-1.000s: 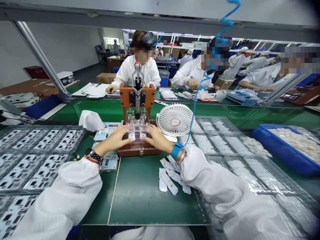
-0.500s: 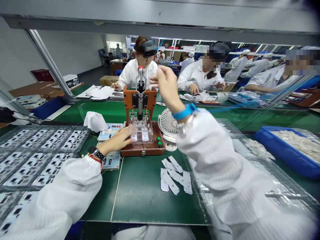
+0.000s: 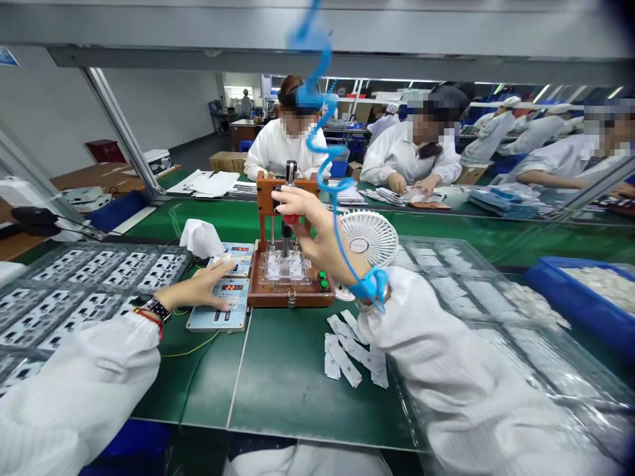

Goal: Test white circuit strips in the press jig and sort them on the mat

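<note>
My right hand [image 3: 320, 235] is wrapped over the red knob [image 3: 292, 219] on the lever of a small toggle press [image 3: 292, 297] with a brown base. The lever is down, and its clear plate [image 3: 286, 264] sits low over the white pieces in the fixture. Around my right wrist is a blue strap [image 3: 368, 284] with a coiled blue cord. My left hand [image 3: 204, 284], fingers spread and holding nothing, hovers over or rests on two pale-blue meter boxes [image 3: 218, 320] with red digits; contact is unclear. Several white strip boards [image 3: 347, 350] lie on the green mat, right of centre.
Clear trays of printed pieces [image 3: 94, 291] are at the left, and more clear trays [image 3: 471, 291] at the right. A white fan [image 3: 370, 238] stands behind my right wrist. A blue bin [image 3: 585, 304] sits far right. Co-workers [image 3: 411, 152] sit across the bench.
My right hand has come down from above and the press lever with its red knob is now lowered. My left hand has moved left, from the fixture to the meter boxes.
</note>
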A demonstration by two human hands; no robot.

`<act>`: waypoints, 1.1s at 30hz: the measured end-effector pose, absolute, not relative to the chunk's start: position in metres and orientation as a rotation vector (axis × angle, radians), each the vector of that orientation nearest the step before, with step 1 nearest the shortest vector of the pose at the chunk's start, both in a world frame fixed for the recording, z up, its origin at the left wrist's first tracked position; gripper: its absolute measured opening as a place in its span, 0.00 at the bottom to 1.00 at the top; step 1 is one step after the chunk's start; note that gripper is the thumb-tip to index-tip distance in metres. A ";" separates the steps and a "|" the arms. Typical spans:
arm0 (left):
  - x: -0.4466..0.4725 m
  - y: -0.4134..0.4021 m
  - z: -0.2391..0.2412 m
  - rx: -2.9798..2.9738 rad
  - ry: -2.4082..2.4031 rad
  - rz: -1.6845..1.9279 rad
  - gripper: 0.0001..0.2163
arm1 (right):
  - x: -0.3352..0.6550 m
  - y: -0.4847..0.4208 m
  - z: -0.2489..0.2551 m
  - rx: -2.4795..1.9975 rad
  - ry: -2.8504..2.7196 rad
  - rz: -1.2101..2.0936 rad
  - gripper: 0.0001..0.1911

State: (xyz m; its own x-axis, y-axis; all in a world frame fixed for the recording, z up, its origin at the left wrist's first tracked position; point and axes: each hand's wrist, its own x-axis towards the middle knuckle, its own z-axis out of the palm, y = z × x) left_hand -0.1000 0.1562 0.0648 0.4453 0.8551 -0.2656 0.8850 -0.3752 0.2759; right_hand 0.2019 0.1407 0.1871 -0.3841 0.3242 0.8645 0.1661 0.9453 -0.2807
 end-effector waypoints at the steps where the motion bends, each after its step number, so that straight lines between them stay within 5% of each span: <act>1: -0.098 0.155 0.062 2.331 1.479 -0.162 0.52 | 0.200 0.141 0.178 -0.367 -1.972 0.157 0.13; 4: -0.087 0.153 0.063 2.350 1.483 -0.301 0.55 | 0.199 0.141 0.173 -0.391 -2.048 0.137 0.17; 8: -0.075 0.142 0.075 2.507 1.437 -0.310 0.47 | 0.215 0.128 0.181 -0.494 -2.061 0.065 0.17; 12: -0.082 0.128 0.080 2.601 1.397 -0.154 0.37 | 0.252 0.119 0.160 -0.649 -1.592 -0.135 0.14; 16: -0.108 0.131 0.065 2.522 1.410 -0.001 0.42 | 0.302 0.124 0.119 -0.860 -1.175 -0.179 0.19; 24: -0.131 0.157 0.041 2.458 1.371 0.055 0.49 | 0.344 0.140 0.048 -1.131 -0.849 0.547 0.33; 33: -0.122 0.151 0.050 2.446 1.422 -0.006 0.49 | 0.331 0.150 0.036 -0.952 -0.846 1.070 0.29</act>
